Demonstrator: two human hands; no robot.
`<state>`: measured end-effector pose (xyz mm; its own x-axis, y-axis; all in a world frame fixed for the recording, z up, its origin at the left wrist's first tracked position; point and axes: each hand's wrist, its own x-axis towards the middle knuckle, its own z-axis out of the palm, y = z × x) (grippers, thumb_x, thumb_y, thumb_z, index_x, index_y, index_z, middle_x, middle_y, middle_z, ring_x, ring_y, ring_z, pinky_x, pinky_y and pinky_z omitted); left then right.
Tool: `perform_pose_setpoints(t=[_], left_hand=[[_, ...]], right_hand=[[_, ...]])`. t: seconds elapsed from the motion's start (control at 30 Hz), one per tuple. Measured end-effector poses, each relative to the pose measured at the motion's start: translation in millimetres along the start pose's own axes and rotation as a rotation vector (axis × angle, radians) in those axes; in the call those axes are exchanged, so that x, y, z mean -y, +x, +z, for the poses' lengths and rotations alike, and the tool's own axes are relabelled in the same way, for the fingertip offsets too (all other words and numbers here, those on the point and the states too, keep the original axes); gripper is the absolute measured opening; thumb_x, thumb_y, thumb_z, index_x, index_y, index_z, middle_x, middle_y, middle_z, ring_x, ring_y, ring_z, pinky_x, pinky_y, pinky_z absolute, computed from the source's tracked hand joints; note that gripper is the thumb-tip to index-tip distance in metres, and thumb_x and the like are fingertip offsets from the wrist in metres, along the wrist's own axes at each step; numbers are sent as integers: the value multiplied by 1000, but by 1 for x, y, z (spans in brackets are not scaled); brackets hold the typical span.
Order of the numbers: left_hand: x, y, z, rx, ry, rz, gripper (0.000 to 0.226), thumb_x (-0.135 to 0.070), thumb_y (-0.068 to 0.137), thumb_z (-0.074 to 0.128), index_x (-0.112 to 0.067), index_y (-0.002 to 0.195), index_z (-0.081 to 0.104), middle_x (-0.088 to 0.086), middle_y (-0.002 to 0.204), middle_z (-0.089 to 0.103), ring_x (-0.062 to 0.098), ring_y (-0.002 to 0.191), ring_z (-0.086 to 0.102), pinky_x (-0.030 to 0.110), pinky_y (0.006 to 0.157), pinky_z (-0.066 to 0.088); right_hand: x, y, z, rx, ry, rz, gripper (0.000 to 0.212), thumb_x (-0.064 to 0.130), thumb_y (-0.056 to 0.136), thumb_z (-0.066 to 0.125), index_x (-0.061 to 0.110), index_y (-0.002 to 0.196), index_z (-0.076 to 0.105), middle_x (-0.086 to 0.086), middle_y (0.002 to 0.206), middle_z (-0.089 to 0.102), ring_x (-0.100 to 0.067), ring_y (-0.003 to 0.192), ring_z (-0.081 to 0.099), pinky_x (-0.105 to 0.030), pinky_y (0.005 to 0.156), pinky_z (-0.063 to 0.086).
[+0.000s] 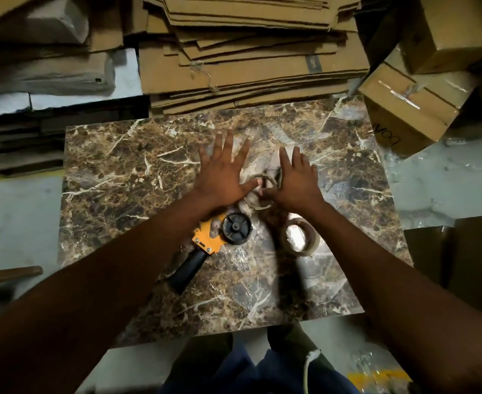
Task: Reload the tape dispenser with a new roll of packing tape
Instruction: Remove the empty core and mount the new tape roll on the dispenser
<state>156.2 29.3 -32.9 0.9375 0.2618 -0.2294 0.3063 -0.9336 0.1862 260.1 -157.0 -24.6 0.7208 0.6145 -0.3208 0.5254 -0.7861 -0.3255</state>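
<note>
We are holding both hands out flat over the marble tabletop (126, 172), fingers spread wide and gripping nothing: the left hand (222, 172) and the right hand (296, 180) are flanking a thin ring (261, 194) that, we are judging, is the spent core. Both thumbs are reaching in toward it, though we cannot tell whether they are touching it. The dispenser's black hub (236, 228) is standing bare, so we are reading the step in hand as clearing away the old core before fetching the new roll.

To do this well, we are advising that the empty ring be pushed well clear of the work area, so it is not mistaken for the fresh one. Then we are picking the new roll of packing tape (298, 236), which is lying flat just to the right of the hub and near the tabletop's middle, and checking which way its free end unwinds before seating it.

The roll is looking translucent and pale tan, with a wide open centre and a fair thickness of wound tape. The tape dispenser (205, 245) is lying on its side, yellow-bodied with a black handle angling toward us
</note>
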Motion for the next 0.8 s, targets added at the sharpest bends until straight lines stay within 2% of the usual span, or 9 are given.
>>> perform_pose_setpoints(t=[0.33,0.5,0.6,0.67,0.8], left_hand=[[-32,30,45,143,94,-13,104,-93,90,16,-30,169,-9,18,175,-18,41,162,-15,74,123,-9],[-37,25,45,167,47,-8,98,-89,94,17,-31,169,-5,19,176,-14,41,163,-7,73,124,-6],[-46,11,34,80,-16,99,86,-84,98,18,-37,169,4,19,176,-14,42,163,-3,73,125,-4],[-51,-4,27,40,-38,235,81,-84,98,19,-43,167,11,17,176,-18,41,163,-6,73,125,-4],[-67,-42,36,90,17,430,88,-91,90,37,-46,164,23,12,173,-30,37,161,-21,72,125,-6]], right_hand=[[-49,16,26,142,-135,8,116,78,86,56,13,163,-1,-16,172,-6,-38,158,-5,-64,124,1],[-58,10,24,164,-89,25,118,88,82,45,14,164,3,-16,172,0,-39,158,-2,-64,123,2],[-71,1,16,132,-58,23,114,89,84,40,18,165,3,-13,173,0,-35,159,0,-62,124,6],[-84,-14,11,103,-38,-21,110,87,84,43,21,165,6,-10,173,1,-35,159,3,-61,124,8],[-105,-63,12,157,-23,-146,120,93,72,47,27,165,10,-3,173,-1,-30,159,0,-61,125,9]])
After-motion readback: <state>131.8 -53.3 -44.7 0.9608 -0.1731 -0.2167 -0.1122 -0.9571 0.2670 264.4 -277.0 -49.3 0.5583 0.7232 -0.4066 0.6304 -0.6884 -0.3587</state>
